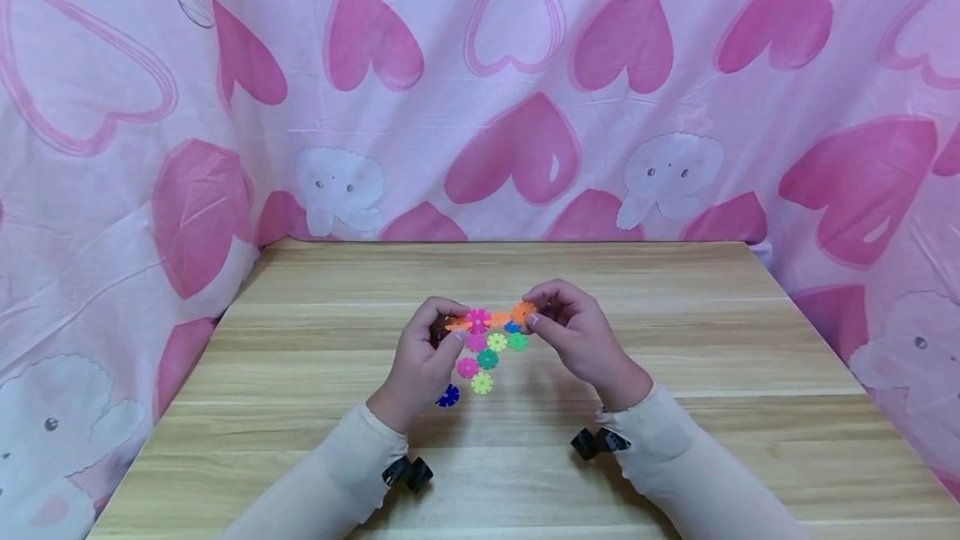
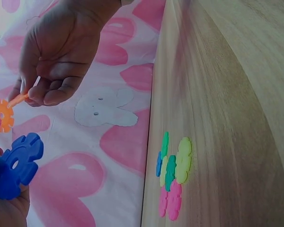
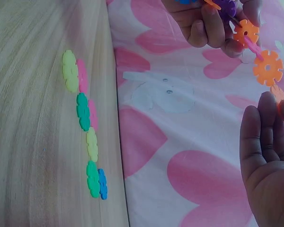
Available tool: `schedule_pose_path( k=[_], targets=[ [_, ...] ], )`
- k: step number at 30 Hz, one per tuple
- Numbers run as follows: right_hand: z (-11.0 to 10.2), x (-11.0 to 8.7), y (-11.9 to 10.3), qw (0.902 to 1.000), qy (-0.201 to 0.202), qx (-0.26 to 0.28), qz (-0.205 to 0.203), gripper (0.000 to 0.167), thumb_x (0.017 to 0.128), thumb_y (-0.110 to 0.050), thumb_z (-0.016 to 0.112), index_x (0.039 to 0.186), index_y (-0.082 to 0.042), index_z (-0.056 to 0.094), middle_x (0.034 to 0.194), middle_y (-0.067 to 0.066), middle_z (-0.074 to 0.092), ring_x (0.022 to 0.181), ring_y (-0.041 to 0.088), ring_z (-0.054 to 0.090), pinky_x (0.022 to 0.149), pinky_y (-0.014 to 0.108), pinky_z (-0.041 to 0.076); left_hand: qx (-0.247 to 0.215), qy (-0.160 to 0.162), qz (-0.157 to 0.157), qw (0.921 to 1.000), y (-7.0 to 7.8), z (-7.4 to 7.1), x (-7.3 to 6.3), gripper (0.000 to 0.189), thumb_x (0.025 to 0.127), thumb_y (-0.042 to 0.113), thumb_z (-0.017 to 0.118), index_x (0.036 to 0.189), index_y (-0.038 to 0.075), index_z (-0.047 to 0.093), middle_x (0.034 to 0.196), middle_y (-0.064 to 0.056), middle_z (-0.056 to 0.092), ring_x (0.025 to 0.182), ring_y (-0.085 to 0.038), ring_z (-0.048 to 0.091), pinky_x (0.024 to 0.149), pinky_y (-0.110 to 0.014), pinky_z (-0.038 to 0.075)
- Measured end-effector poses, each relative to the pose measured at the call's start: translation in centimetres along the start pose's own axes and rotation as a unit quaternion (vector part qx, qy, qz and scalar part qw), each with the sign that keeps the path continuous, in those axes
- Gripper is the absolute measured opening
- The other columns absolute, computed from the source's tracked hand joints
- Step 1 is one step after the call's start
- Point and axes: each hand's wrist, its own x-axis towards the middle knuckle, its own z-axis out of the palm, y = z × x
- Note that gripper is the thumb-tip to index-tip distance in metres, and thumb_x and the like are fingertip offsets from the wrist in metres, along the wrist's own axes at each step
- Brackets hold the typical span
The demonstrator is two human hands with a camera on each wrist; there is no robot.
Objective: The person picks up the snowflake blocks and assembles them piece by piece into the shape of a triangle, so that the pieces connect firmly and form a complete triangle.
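Both hands hold a chain of slotted plastic flower discs above the table. My left hand (image 1: 420, 365) grips its left part; a purple disc (image 3: 226, 8) and a dark blue disc (image 2: 20, 165) show at that hand. Toward the right run an orange disc (image 3: 245, 33), a pink disc (image 1: 478, 322) seen edge-on from the right wrist, and another orange disc (image 3: 268, 68). My right hand (image 1: 588, 344) pinches an orange disc (image 1: 523, 312) at the right end between thumb and fingers, its edge meeting the neighbouring orange disc. The left fingers hide part of the chain.
Loose discs lie flat in a cluster on the wooden table (image 1: 337, 432) beneath the hands: yellow (image 1: 482, 383), green (image 1: 487, 359), pink (image 1: 468, 367) and blue (image 3: 102, 184) among them. A pink heart-patterned cloth (image 1: 510, 148) hangs behind the table and along its sides.
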Motion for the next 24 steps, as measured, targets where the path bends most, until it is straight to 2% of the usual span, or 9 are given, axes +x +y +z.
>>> schedule_pose_path(
  k=[8,13,18,24],
  targets=[
    [0.1,-0.1,-0.3,0.9998,-0.018,-0.004,-0.011,0.021,0.1,0.004,0.065,0.121,0.006,0.066,0.103,0.007,0.069,0.087,0.017,0.069,0.082,0.03,0.063,-0.004,-0.002,0.007,1.0,0.1,0.0,0.0,0.023,0.1,0.0,0.052,0.121,0.006,0.059,0.095,-0.009,0.057,0.076,-0.018,0.054,0.065,-0.024,0.051],
    [0.4,-0.2,-0.3,0.9994,-0.023,-0.016,-0.018,0.019,0.099,0.004,0.066,0.118,0.006,0.068,0.1,0.012,0.07,0.086,0.019,0.069,0.08,0.029,0.063,-0.003,-0.009,0.01,0.9999,0.1,0.0,-0.1,0.022,0.1,0.0,0.052,0.12,0.006,0.058,0.095,-0.009,0.057,0.075,-0.017,0.054,0.064,-0.024,0.051],
    [0.8,-0.4,-0.1,0.9991,-0.009,-0.039,-0.013,0.017,0.099,0.003,0.068,0.116,0.002,0.071,0.101,0.013,0.071,0.084,0.018,0.069,0.075,0.03,0.062,-0.001,-0.013,0.016,0.9998,0.0,0.0,-0.1,0.021,0.1,-0.001,0.051,0.12,0.004,0.057,0.092,-0.008,0.055,0.073,-0.016,0.053,0.062,-0.024,0.05],
    [1.3,-0.5,0.1,0.9985,0.012,-0.044,-0.031,0.018,0.096,0.005,0.07,0.114,0.006,0.071,0.104,0.018,0.072,0.082,0.017,0.07,0.072,0.028,0.062,-0.002,-0.015,0.019,0.9997,-0.1,0.1,0.0,0.02,0.1,-0.002,0.052,0.118,0.005,0.058,0.098,-0.009,0.056,0.074,-0.015,0.054,0.063,-0.024,0.051]
  ],
)
